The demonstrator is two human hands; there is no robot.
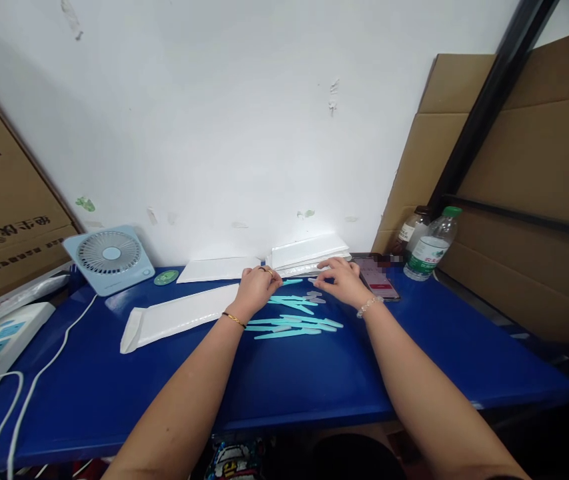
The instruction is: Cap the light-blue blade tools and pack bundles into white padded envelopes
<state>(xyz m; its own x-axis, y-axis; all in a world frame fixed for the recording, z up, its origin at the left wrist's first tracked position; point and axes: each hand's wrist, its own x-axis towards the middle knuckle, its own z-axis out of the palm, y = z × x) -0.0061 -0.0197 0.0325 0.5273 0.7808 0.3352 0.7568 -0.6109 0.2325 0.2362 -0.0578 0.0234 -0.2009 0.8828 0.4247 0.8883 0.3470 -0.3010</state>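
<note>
Slim turquoise sticks with wider ends, which look like eyebrow razors (297,325), lie in loose rows on the blue table. Small clear pieces like caps (316,298) sit just beyond them. My left hand (256,291) is closed in a pinch, and one turquoise razor (292,282) sticks out from its fingertips to the right. Facing it, my right hand (340,280) has thumb and forefinger pinched on a small clear cap (312,282). The cap and that razor are apart. Part of the razors is hidden behind my left wrist.
White padded envelopes (179,315) lie left of my left hand, with more stacked (309,250) against the wall. A phone (382,279) and bottles (428,252) stand at the right. A blue fan (109,257), a green disc (166,277), and a power strip (9,340) with cables are at the left.
</note>
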